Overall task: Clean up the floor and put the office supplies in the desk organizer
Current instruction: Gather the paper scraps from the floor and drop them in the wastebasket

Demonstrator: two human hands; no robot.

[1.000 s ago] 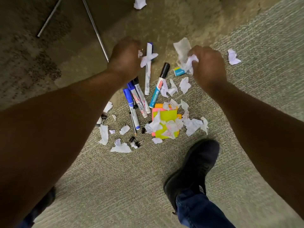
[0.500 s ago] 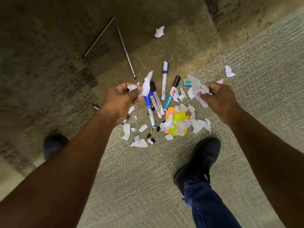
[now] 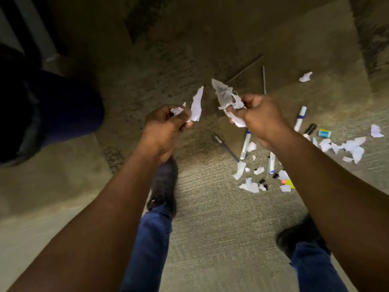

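Observation:
My left hand [image 3: 166,125] grips torn white paper scraps [image 3: 196,105] well above the carpet. My right hand [image 3: 261,116] grips a larger crumpled bunch of paper scraps [image 3: 226,98]. The two hands are close together, left of the pile. On the floor to the right lie several markers [image 3: 245,144], more paper scraps [image 3: 351,147], black binder clips [image 3: 263,183], an eraser [image 3: 324,133] and bright sticky notes [image 3: 288,182], partly hidden by my right forearm. The desk organizer is not in view.
A dark blue rounded object [image 3: 52,114] fills the left side. My two black shoes [image 3: 163,186] stand on the grey carpet [image 3: 221,218]. Thin metal rods [image 3: 263,80] lie beyond the pile, and a lone paper scrap [image 3: 305,76] lies further back.
Both hands rose from the pile with paper in them and drew closer together. The view swung left, so the pile now sits at the right and a dark blue object has appeared.

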